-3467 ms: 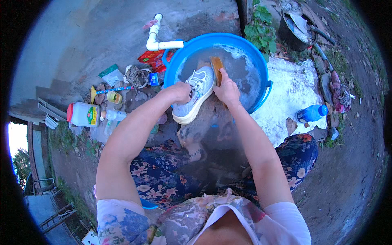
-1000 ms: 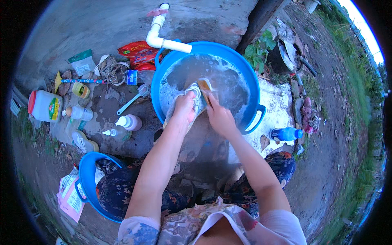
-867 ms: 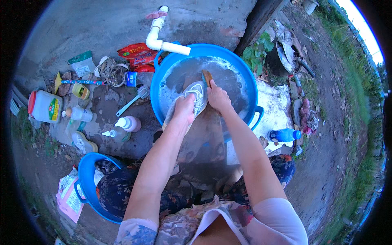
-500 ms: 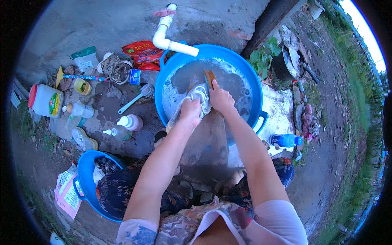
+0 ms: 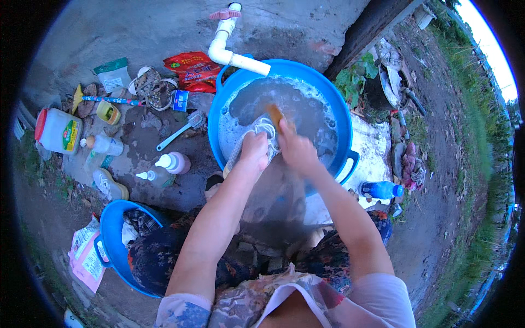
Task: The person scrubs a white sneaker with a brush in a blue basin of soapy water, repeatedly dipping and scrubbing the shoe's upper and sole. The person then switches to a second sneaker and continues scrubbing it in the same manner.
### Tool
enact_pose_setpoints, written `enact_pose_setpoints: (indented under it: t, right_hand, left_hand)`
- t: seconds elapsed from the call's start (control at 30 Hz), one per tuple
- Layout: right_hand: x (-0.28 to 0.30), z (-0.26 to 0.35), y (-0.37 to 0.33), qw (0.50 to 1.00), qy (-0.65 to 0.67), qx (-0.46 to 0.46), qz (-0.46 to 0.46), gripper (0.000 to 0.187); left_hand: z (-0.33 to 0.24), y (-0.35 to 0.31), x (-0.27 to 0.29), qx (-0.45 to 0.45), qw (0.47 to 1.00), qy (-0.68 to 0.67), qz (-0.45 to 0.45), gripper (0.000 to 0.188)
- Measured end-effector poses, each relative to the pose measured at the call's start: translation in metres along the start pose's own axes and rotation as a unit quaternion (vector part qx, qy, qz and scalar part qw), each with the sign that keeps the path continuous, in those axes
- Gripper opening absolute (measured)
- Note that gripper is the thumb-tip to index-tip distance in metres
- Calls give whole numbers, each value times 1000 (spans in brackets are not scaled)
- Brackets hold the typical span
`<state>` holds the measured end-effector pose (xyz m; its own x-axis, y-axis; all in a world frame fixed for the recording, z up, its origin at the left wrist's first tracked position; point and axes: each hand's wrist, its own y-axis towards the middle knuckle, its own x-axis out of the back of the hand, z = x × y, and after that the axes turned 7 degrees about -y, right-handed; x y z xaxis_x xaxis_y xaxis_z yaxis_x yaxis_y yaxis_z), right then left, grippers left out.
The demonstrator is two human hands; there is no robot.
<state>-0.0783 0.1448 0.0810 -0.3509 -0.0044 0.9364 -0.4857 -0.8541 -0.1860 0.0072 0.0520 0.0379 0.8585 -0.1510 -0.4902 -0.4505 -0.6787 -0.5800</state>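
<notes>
Over the soapy grey water of a large blue basin (image 5: pixel 343 109), my left hand (image 5: pixel 255 150) grips a light grey shoe (image 5: pixel 234 158) with loose white laces (image 5: pixel 264 125). My right hand (image 5: pixel 297 148) is closed round a brown wooden scrubbing brush (image 5: pixel 274 113), slightly blurred, beside the laces. The brush's bristles are hidden from here. Below both hands, a smooth brownish board (image 5: pixel 278 191) slopes from the basin toward my lap. Another light shoe (image 5: pixel 109 183) stands on the ground at the left.
A white pipe tap (image 5: pixel 240 60) juts over the basin's far rim. Left are pump bottles (image 5: pixel 176 163), a pale-blue-handled brush (image 5: pixel 178 133) and a red-lidded jug (image 5: pixel 59 131). A smaller blue tub (image 5: pixel 114 232) holds cloth near my left knee. A blue bottle (image 5: pixel 378 189) lies right.
My right hand and the brush have moved a little toward me, along the shoe. My left hand keeps its grip on the shoe in nearly the same place.
</notes>
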Motion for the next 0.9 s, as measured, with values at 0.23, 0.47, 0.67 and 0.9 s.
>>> enact_pose_setpoints:
  t: [0.23,0.47,0.67,0.9]
  right_hand:
    - [-6,-29,46,995,-74,-30,-51,47]
    - [12,-30,-41,992,-27,-76,95,53]
    - [1,4,-2,998,-60,6,-19,51]
    - [-8,5,-5,998,-8,44,-36,50]
  left_hand:
    - [8,-2,-8,-12,1000,-1,16,21]
    - [20,21,13,-1,998,-62,19,24]
    - [-8,-17,-4,0,1000,18,-4,26]
    - [-16,-19,-15,24,999,-44,-18,16]
